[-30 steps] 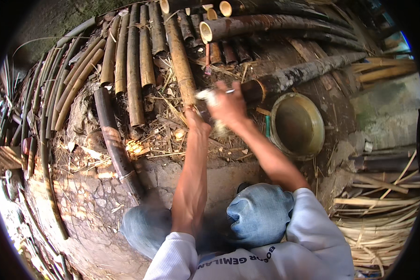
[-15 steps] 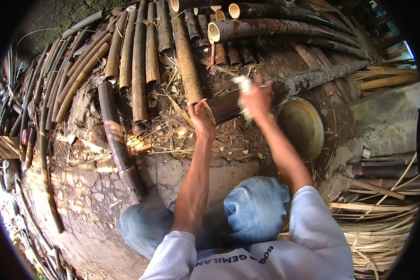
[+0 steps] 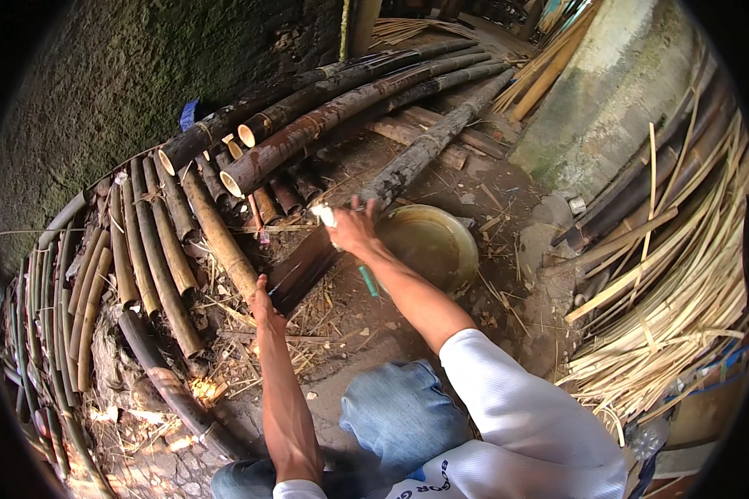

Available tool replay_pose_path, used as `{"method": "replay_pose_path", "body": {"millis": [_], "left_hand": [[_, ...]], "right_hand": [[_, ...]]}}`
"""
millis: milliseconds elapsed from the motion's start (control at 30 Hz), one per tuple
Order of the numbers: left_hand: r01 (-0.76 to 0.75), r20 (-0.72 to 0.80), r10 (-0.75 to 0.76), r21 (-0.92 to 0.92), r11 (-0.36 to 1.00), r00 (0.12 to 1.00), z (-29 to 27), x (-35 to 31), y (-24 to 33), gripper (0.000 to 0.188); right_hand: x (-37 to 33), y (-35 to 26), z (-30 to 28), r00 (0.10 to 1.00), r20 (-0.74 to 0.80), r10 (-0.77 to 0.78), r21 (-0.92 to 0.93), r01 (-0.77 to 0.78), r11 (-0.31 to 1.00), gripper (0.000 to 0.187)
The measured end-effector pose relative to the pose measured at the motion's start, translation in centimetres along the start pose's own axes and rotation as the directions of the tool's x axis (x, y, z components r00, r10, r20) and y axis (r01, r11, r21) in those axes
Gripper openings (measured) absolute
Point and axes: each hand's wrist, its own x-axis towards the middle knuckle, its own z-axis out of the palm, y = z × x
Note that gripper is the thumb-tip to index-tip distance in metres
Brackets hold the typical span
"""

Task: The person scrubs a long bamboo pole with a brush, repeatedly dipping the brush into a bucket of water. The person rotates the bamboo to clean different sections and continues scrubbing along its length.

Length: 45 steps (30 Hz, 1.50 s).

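Note:
A long bamboo pole lies slantwise before me, dark and wet-looking at its near end, grey and blotchy farther off. My left hand grips the rim of that near end. On the pole's upper side, partway along, my right hand presses a crumpled whitish wad, which looks like a cloth; most of it is hidden under the palm. Just right of the pole stands a round basin holding murky liquid. A short green stick-like piece shows below my right wrist.
Thick bamboo poles are stacked beyond, near a mossy wall. Shorter bamboo lengths line the left side. A concrete block and a heap of split bamboo strips are at the right. Chips and shavings litter the ground.
The view has swung to the right, bringing the wall and strip heap into sight. My right hand has shifted slightly farther along the pole with the wad. My left hand keeps its grip.

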Motion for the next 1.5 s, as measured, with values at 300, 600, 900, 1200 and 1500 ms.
{"method": "replay_pose_path", "body": {"millis": [300, 600, 900, 1200, 1500], "left_hand": [[-0.376, 0.067, 0.402, -0.241, 0.895, 0.913, 0.6, -4.2, -3.4, 0.042], [-0.233, -0.166, 0.18, -0.402, 0.886, 0.97, 4.9, -6.3, -2.2, 0.038], [-0.27, -0.262, 0.172, -0.407, 0.873, 0.95, 2.2, -4.6, -1.2, 0.053], [-0.227, -0.272, 0.113, -0.435, 0.871, 0.955, 2.5, -4.9, -1.7, 0.062], [-0.155, -0.232, 0.031, -0.54, 0.827, 0.972, 1.0, -4.2, -2.6, 0.074]], "right_hand": [[-8.3, -8.9, 5.8, 0.9, -0.107, -0.423, 0.232, 0.437, 0.869, 0.028], [3.2, 4.5, 1.7, 0.997, -0.079, 0.016, -0.224, -0.034, 0.974, 0.044], [-0.7, -3.4, 2.9, 0.996, -0.009, -0.092, -0.196, 0.088, 0.977, 0.035], [2.6, -7.7, 3.5, 0.947, 0.305, -0.098, -0.141, 0.146, 0.979, 0.042], [-0.2, -6.2, 2.2, 0.972, 0.234, -0.014, 0.128, -0.016, 0.992, 0.026]]}}
